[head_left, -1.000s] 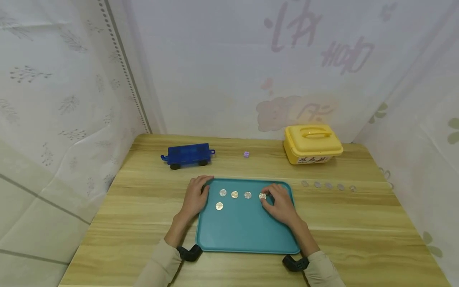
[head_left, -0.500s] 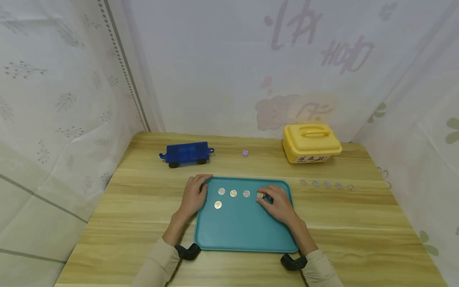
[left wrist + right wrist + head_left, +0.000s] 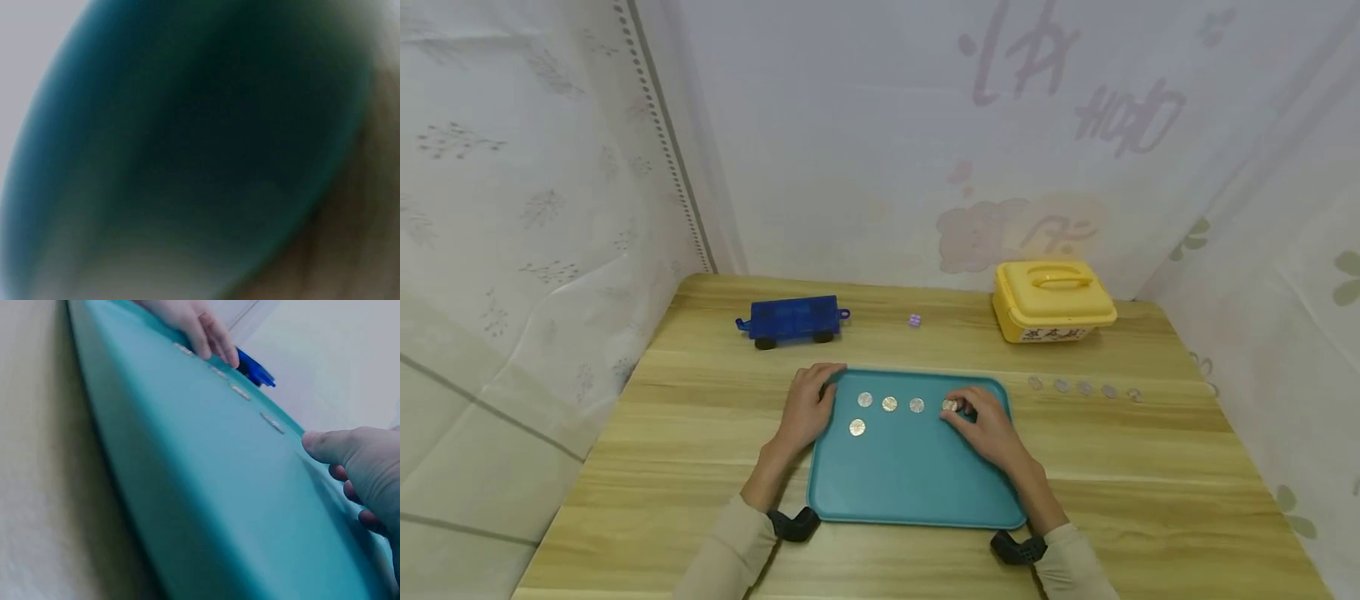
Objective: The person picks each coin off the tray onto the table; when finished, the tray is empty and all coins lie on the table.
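Right hand fingertips on tray's coin

Smooth teal plastic tray, matt with a soft sheen along the rim. Shiny metal coins lying on it, bright and reflective, faintly patterned faces. Duller, greyer metal coins in a row off to the right. Pale wood-grain table, streaked, satin and smooth. Glossy translucent blue plastic toy wagon on black wheels. Opaque yellow plastic box, smooth lid, slight gloss, printed paper-like label on the front. Tiny lilac die, plastic by the look. Thin white cloth all around, matt, creased, printed with faint leaves. Beige knit-like sleeves, soft and matt.
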A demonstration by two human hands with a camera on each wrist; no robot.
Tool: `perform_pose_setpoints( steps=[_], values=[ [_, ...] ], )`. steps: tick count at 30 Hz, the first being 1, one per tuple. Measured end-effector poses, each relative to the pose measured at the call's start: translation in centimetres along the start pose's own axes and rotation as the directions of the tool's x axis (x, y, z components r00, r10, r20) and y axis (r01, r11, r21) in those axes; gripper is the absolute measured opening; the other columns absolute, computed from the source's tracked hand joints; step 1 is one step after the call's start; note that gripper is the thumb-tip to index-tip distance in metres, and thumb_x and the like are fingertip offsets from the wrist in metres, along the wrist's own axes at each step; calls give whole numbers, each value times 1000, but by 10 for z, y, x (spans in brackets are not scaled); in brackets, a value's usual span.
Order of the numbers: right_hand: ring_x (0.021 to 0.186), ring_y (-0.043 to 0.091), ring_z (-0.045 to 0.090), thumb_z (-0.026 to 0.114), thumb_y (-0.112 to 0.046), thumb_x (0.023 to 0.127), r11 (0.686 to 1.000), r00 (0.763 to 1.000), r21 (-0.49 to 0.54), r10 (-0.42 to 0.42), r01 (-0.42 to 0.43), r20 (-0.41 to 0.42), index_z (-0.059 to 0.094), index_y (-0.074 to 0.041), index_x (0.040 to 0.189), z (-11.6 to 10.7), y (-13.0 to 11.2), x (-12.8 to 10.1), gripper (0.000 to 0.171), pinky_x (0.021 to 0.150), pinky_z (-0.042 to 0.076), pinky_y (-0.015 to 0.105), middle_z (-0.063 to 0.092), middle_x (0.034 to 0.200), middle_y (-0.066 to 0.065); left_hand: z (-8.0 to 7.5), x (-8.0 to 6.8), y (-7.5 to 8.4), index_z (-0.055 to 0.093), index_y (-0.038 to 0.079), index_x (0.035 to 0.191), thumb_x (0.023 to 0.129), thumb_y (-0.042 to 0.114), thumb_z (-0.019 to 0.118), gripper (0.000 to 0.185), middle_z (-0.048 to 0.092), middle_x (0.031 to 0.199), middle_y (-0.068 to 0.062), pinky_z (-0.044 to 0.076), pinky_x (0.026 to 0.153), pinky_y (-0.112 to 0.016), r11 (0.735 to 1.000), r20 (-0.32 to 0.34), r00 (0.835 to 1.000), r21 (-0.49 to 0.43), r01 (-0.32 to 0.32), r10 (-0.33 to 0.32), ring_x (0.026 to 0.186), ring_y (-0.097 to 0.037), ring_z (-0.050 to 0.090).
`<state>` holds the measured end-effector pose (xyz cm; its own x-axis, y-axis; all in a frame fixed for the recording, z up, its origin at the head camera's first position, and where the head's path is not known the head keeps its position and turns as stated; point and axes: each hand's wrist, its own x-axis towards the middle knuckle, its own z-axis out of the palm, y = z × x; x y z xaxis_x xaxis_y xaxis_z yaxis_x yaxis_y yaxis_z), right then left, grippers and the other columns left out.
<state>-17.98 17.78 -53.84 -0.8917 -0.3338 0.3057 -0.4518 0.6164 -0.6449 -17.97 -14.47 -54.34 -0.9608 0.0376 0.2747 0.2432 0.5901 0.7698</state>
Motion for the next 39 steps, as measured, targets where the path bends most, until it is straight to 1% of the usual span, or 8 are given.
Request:
perform_pose_setpoints(
  steps=[8, 11, 14, 17, 22, 28, 34, 39],
  values=[
    [84, 8, 51, 80, -12, 83, 1000, 982, -30, -12, 6, -188, 73, -7, 110, -29, 14, -10, 29, 72, 44, 22, 65, 94, 1, 0, -1, 2, 66, 8, 129, 96, 0, 57, 35, 65, 130, -12, 42, 90, -42, 1000, 2, 1000, 3, 12, -12, 104, -30, 52],
    [85, 6, 51, 77, -10, 86, 997, 968, 44, 79, -70, -239, 71, -5, 113, -45, 27, -18, 28, 71, 43, 16, 64, 96, 5, -1, 0, 3, 66, 9, 129, 96, 0, 56, 35, 65, 130, -11, 42, 90, -42, 1000, 4, 1000, 2, 14, -14, 104, -29, 52],
    [84, 4, 50, 73, -13, 91, 982, 953, 96, 183, -164, -240, 70, -5, 119, -62, 43, -27, 29, 71, 43, 13, 62, 98, 5, -2, 1, 2, 66, 9, 129, 97, 1, 56, 35, 64, 131, -12, 42, 90, -42, 1000, 5, 1000, 4, 11, -11, 103, -29, 52],
    [84, 0, 50, 71, -17, 93, 971, 945, 71, 238, -228, -226, 68, -5, 122, -74, 57, -38, 31, 72, 43, 11, 63, 100, 5, -3, 0, 2, 66, 8, 129, 97, 1, 56, 34, 65, 130, -12, 42, 90, -42, 1000, 5, 1000, 6, 11, -11, 104, -30, 52],
    [91, -2, 50, 75, -14, 89, 979, 957, -10, 196, -203, -215, 72, -3, 115, -78, 68, -50, 28, 78, 41, 10, 66, 105, 10, -3, -1, 2, 66, 8, 129, 97, 1, 56, 34, 65, 130, -12, 42, 91, -43, 1000, 8, 1000, 3, 13, -13, 104, -30, 53],
    [100, 8, 49, 74, -12, 89, 983, 966, -53, 162, -176, -200, 74, -1, 111, -79, 72, -55, 24, 84, 38, 18, 65, 108, 12, -1, 0, 3, 66, 8, 130, 97, 1, 56, 35, 64, 131, -12, 43, 91, -44, 1000, 17, 1000, 2, 18, -18, 106, -30, 53],
    [99, 20, 51, 75, -4, 86, 986, 967, -98, 106, -132, -231, 74, 2, 107, -77, 72, -54, 22, 87, 37, 28, 66, 104, 16, -1, -1, 2, 66, 9, 129, 97, 1, 56, 35, 64, 131, -12, 42, 90, -42, 1000, 17, 999, -2, 28, -28, 105, -29, 52],
    [97, 21, 50, 77, 0, 82, 989, 963, -109, 72, -103, -262, 75, 2, 103, -75, 72, -53, 22, 87, 36, 33, 66, 101, 16, -1, 0, 1, 66, 9, 129, 97, 2, 56, 35, 64, 131, -12, 42, 89, -42, 1000, 14, 1000, 0, 22, -22, 104, -29, 52]
  ],
)
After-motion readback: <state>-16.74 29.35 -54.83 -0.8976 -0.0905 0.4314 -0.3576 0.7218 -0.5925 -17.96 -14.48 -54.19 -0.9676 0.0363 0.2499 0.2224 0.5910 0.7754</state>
